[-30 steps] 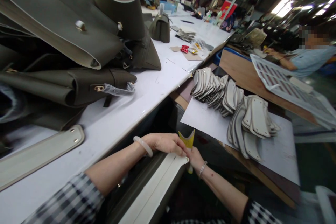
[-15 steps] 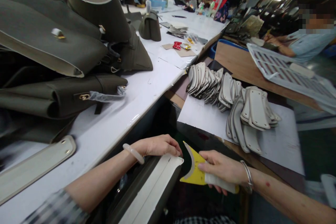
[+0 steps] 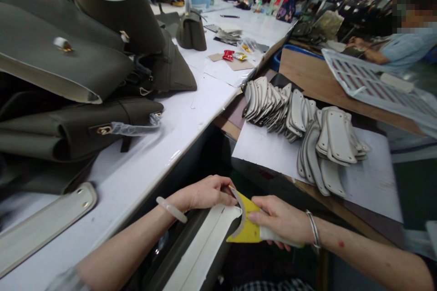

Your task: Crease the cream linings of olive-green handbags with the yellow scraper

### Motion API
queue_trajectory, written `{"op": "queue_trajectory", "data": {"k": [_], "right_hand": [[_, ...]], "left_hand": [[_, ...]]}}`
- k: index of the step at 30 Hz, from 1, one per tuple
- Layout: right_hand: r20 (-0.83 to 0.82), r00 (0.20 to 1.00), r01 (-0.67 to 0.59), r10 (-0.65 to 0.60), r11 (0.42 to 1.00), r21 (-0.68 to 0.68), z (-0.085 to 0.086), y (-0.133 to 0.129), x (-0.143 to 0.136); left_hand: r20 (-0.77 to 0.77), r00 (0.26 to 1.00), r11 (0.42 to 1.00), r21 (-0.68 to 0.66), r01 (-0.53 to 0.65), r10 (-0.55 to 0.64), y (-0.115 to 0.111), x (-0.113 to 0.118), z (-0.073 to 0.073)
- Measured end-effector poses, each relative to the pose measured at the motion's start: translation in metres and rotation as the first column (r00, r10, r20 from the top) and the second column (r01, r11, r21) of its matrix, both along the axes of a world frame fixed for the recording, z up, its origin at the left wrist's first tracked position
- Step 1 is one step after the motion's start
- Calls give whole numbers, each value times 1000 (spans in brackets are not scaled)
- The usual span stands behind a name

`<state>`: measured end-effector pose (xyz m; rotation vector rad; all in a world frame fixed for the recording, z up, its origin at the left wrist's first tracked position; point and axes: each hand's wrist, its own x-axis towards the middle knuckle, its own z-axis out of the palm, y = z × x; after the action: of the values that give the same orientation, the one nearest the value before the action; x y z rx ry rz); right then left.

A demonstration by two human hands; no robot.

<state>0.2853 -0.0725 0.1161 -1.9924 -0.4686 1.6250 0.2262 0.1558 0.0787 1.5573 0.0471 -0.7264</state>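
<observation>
In the head view a dark olive bag [image 3: 170, 257] lies on its side at my lap, with a long white strip [image 3: 205, 241] along it and a line down the strip's middle. My left hand [image 3: 208, 193] is closed on the bag's far end, beside the tip of the strip. My right hand [image 3: 278, 220] grips a yellow flat tool [image 3: 251, 223] with a hollow curved edge and a white wrapped handle. That curved edge is right at the strip's end, its upper point by my left fingertips. Whether it touches the bag I cannot tell.
Several dark bags [image 3: 112, 63] are piled on the white table [image 3: 191, 122] at left, near a pale strap piece [image 3: 44, 232]. Several pale curved pieces [image 3: 337, 136] lie on a board [image 3: 372, 182] at right. Another person [image 3: 406, 50] sits beyond.
My right hand has brought the yellow tool left, up against the end of the white strip. My left hand stays at the bag's end. The view has shifted slightly.
</observation>
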Motion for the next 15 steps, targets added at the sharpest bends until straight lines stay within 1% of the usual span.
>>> {"op": "queue_trajectory", "data": {"k": [3, 7, 15], "right_hand": [[-14, 1000, 5, -5, 999, -43, 2, 1, -2], [-29, 1000, 11, -13, 997, -71, 4, 3, -5], [-68, 996, 52, -56, 997, -58, 1, 2, -11]], "left_hand": [[3, 1000, 1000, 0, 5, -5, 0, -1, 4], [36, 999, 999, 36, 18, -19, 0, -2, 8], [86, 995, 997, 73, 40, -46, 2, -4, 4]]}}
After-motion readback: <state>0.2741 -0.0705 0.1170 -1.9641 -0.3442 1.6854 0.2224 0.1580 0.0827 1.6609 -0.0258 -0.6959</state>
